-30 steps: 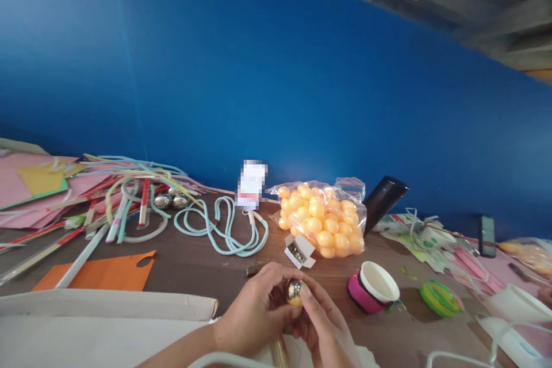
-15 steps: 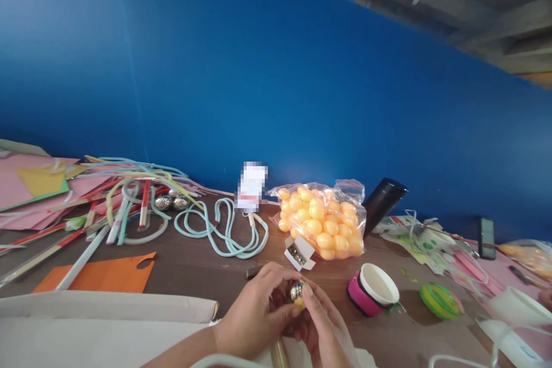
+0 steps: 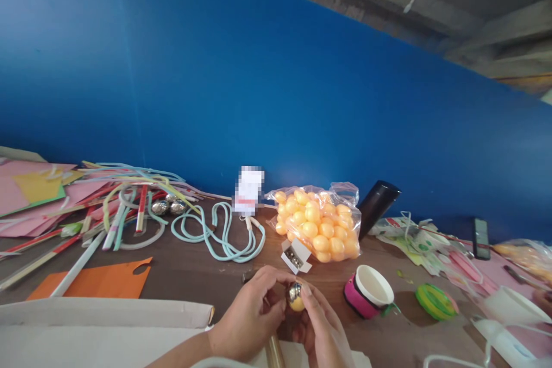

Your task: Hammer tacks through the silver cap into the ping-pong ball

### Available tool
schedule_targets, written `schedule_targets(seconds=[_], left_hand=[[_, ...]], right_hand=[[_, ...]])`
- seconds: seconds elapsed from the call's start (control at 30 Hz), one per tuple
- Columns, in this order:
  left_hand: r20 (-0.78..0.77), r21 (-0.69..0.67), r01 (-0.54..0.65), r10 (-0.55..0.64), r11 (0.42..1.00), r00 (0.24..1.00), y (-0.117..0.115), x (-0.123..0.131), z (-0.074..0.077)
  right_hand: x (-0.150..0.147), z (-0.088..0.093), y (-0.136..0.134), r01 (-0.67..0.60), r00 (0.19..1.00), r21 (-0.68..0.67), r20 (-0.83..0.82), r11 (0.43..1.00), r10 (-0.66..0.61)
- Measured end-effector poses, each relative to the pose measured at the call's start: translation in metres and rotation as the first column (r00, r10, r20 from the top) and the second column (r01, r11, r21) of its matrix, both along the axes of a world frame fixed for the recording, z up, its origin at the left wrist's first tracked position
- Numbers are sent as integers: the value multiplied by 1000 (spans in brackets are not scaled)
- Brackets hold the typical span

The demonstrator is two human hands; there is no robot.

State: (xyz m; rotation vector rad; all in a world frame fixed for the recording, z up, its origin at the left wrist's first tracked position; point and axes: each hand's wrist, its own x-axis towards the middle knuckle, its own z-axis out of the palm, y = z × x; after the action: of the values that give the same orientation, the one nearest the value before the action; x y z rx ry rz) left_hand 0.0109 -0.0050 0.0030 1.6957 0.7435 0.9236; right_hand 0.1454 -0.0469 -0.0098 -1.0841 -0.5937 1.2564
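My left hand [image 3: 248, 319] and my right hand [image 3: 319, 328] meet low in the middle of the view, fingers curled. Between their fingertips sits a small orange ball [image 3: 296, 303] with a shiny silver piece [image 3: 294, 291] on top of it. Both hands pinch this pair. Just beyond them lies a small open white box [image 3: 295, 255] with dark metal bits inside. Behind the box is a clear bag of several orange balls [image 3: 317, 224].
A pink-wrapped white cup [image 3: 368, 292] lies on its side to the right, beside a green disc [image 3: 435, 301]. A black cylinder [image 3: 378, 200], a teal cord [image 3: 219, 234], straws and paper sheets [image 3: 107, 207], orange card [image 3: 97, 279] and a white board [image 3: 103, 322] surround the brown table.
The view has tilted up a little, so everything sits slightly lower and left. My fingers shifted slightly around the ball and silver piece.
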Motion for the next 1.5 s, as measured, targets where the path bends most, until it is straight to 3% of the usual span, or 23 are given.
schedule_targets(seconds=[0.33, 0.67, 0.8, 0.9, 0.97, 1.17, 1.5], left_hand=[[-43, -15, -52, 52, 999, 998, -1, 1, 3], [-131, 219, -212, 244, 952, 961, 23, 3, 16], [-294, 392, -141, 269, 909, 917, 37, 16, 13], [-551, 477, 48, 255, 878, 795, 46, 27, 6], [-625, 471, 107, 245, 876, 741, 52, 34, 1], [-697, 430, 94, 264, 898, 667, 63, 43, -4], [-717, 422, 89, 272, 902, 641, 73, 64, 23]], right_hand=[[1, 5, -1, 39, 995, 1, 89, 999, -39], [2, -11, 2, 32, 993, -43, 117, 999, -27], [3, -10, 3, 13, 992, -30, 127, 999, -9], [4, -5, 2, 15, 988, -31, 153, 999, -10], [5, -3, 2, 49, 983, -39, 177, 998, -42], [6, 1, 0, 144, 980, -48, 144, 988, -136], [14, 3, 1, 173, 981, 22, 86, 985, -174]])
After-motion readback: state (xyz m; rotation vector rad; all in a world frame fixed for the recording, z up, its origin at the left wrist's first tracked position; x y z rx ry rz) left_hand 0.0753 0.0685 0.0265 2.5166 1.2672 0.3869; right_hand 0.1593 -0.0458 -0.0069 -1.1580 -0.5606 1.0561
